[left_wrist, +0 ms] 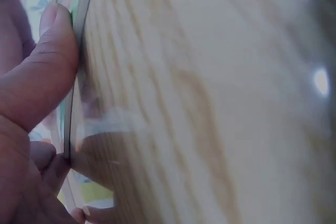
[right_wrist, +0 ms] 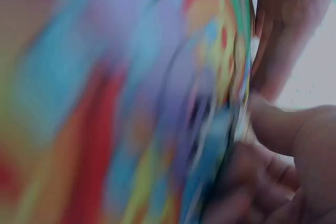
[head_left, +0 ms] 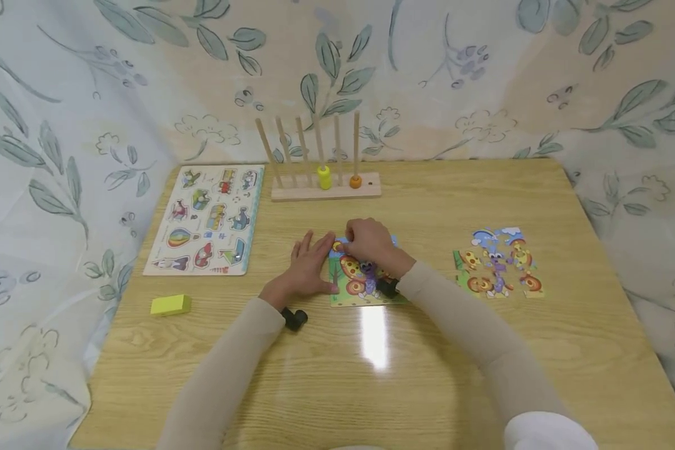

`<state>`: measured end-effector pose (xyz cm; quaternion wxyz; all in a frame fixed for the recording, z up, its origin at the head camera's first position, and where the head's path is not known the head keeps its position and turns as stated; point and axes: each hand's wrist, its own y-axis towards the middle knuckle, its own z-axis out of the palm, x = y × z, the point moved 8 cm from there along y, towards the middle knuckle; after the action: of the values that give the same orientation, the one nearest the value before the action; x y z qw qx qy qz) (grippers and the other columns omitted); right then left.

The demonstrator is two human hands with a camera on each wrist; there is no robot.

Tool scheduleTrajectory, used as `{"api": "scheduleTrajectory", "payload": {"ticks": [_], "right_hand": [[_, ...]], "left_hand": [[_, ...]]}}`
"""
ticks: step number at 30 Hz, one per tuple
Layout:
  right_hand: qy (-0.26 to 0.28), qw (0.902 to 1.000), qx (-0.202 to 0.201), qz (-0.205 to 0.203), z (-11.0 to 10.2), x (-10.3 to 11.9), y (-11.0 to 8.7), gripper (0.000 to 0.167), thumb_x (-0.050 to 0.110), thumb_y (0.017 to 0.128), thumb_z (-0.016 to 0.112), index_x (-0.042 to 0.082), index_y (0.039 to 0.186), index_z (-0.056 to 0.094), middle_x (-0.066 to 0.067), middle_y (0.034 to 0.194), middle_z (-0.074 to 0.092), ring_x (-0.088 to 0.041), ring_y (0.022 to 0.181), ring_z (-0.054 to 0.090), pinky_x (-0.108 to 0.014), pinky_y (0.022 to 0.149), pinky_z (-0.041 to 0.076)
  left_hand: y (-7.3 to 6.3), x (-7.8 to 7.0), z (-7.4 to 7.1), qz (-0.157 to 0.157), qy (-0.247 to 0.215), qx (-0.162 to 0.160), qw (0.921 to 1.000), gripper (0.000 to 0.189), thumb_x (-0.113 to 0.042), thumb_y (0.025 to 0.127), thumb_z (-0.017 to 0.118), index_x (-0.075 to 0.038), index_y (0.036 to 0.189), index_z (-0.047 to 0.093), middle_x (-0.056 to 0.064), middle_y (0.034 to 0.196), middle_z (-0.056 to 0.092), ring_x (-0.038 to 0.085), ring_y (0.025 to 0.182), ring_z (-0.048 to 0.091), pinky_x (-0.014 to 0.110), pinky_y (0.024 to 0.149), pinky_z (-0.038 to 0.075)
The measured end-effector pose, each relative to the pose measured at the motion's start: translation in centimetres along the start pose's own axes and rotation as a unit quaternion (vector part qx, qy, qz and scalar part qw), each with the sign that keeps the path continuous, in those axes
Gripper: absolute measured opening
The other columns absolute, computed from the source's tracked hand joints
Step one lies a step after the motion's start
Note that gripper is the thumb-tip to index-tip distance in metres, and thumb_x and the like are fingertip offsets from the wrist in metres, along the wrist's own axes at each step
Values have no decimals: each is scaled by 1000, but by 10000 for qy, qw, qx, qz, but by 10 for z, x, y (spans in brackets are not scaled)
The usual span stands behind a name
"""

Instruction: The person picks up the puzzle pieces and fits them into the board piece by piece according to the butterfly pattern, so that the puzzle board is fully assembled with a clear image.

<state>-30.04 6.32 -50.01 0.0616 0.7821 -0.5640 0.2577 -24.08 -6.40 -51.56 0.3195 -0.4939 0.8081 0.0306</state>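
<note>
– Where's the puzzle (head_left: 352, 270)?
– Middle of the table (head_left: 315, 387). Left hand (head_left: 308, 270) spread wide against its left edge, right hand (head_left: 374, 242) curled over it, can't tell if it's gripping anything.

Before you stood a wooden table (head_left: 326, 394), a white glare (head_left: 374, 337) on its surface — pale, leaf-patterned cloth (head_left: 416, 106) rose behind it and along both sides.

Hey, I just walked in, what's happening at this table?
Someone is handling a colorful picture puzzle on the table: the left hand at its left edge, the right hand curled over its upper part. Whether that hand grips anything is hidden. Separate puzzle pieces lie spread to the right.
</note>
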Motion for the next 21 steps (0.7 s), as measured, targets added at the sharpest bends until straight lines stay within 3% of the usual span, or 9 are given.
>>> {"api": "scheduleTrajectory", "payload": {"ticks": [3, 5, 8, 11, 15, 18, 21], "right_hand": [[486, 9970, -43, -604, -15, -11, -4, 21, 30, 92, 64, 11, 85, 61, -1, 74, 62, -15, 64, 54, -26, 58, 45], [538, 9957, -166, -731, -37, -31, -11, 16, 24, 93, 63, 8, 89, 63, -5, 79, 64, -18, 70, 55, -30, 65, 47], [142, 9991, -201, -357, -77, -77, -30, 21, 19, 92, 62, 0, 102, 63, -17, 91, 66, -29, 82, 61, -41, 75, 51], [-364, 9990, 149, 223, -108, -134, -52, 37, 18, 91, 63, -7, 119, 56, -28, 109, 62, -40, 96, 60, -52, 82, 50], [-740, 9937, 620, 562, -118, -193, -74, 44, 16, 90, 66, -7, 125, 53, -32, 118, 57, -45, 103, 57, -55, 84, 48], [-830, 9944, 492, 424, -116, -214, -82, 41, 15, 85, 71, -7, 118, 58, -29, 112, 60, -43, 102, 58, -56, 89, 46], [-885, 9958, 116, 200, -116, -220, -86, 40, 15, 82, 76, -8, 111, 60, -26, 105, 61, -42, 99, 57, -56, 91, 44]], "left_hand": [[-1, 4, -3, -92, 46, -71, 9999, 118, -45, 72, 81, -17, 156, 4, 2, 163, 8, 36, 147, -17, 60, 116, -9], [-2, 6, -5, -159, 52, -105, 9998, 118, -45, 71, 82, -17, 156, 4, 2, 163, 8, 35, 148, -16, 59, 116, -9], [-4, 8, -6, -189, 33, -97, 9998, 118, -44, 71, 82, -17, 156, 4, 1, 163, 7, 35, 148, -16, 58, 116, -10], [-5, 8, -6, -194, 70, -77, 9998, 118, -45, 72, 81, -17, 156, 3, 1, 164, 6, 35, 147, -17, 58, 116, -10], [-7, 9, -6, -197, 67, -104, 9997, 118, -44, 72, 81, -17, 156, 3, 1, 164, 6, 35, 147, -17, 59, 116, -10], [-7, 8, -5, -149, 46, -118, 9998, 118, -43, 72, 82, -16, 156, 3, 2, 163, 6, 36, 147, -17, 59, 116, -10], [-5, 7, -3, -81, 56, -115, 9999, 118, -44, 72, 81, -17, 156, 3, 1, 163, 6, 35, 147, -16, 59, 116, -10]]}}
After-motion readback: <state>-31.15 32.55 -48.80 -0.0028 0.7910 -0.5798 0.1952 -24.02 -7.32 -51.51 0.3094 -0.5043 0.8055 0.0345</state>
